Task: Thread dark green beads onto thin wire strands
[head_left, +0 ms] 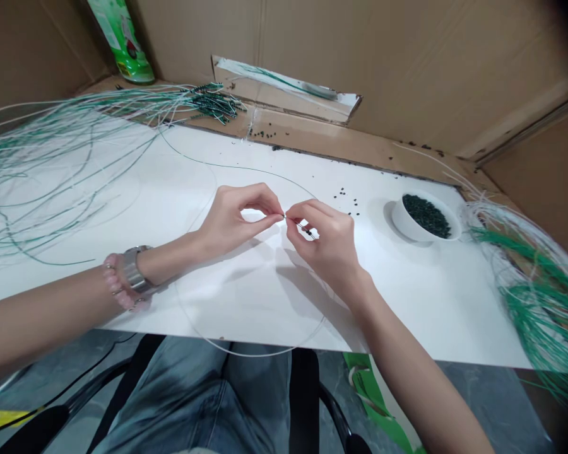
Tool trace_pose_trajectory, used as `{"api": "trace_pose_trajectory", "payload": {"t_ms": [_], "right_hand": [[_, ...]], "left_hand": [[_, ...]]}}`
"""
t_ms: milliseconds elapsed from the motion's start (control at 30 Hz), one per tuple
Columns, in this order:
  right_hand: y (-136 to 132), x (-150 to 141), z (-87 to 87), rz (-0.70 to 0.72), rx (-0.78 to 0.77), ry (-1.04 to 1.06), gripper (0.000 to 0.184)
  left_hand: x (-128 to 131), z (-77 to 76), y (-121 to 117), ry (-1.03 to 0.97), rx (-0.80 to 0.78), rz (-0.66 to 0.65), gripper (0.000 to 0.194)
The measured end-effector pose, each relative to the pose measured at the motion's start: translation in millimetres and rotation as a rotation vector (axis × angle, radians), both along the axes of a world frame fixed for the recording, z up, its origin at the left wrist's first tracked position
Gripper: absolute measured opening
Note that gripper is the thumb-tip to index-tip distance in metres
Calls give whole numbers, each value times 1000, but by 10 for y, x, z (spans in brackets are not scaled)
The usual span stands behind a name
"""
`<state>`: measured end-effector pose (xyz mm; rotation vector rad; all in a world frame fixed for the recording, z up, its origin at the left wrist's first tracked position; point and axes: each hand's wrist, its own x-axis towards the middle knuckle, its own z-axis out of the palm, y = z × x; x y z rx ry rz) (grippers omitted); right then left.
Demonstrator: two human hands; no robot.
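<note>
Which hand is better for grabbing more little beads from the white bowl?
Probably the right hand: it sits nearer the white bowl of dark beads. The left hand is farther away, pinching the thin wire.

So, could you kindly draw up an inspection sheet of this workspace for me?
Surface: white board over brown cardboard.
Job's things: thin wire pinched by left hand and right hand, dark bead on it; white bowl of dark green beads.
Clutter: loose beads scattered; green-and-white wire bundles on both sides.
Grippers: nothing seen.
Cables: black cable at lower left.
Surroundings: cardboard walls, green container.
</note>
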<state>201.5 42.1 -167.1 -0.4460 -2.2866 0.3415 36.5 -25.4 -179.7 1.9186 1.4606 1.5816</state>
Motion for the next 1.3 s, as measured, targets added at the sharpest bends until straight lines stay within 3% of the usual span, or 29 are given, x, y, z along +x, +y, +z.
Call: {"api": "trace_pose_trajectory", "payload": {"t_ms": [467,667,933,1167,1300], "right_hand": [[27,-15,-31,34,-194,44,5],[12,-48,-32,-9,-317,13,11],[55,-12,-17,-131,-401,-50,6],[103,-74,-63,0,-511,24,13],[108,-98,-63,26,-568,158,11]], "left_hand": [[7,12,-5,-80,-31,44,14],[10,9,-12,-21,-51,104,18],[-13,-4,18,22,-31,145,16],[0,21,41,28,-86,84,15],[-83,101,215,-98,-163,33,17]]}}
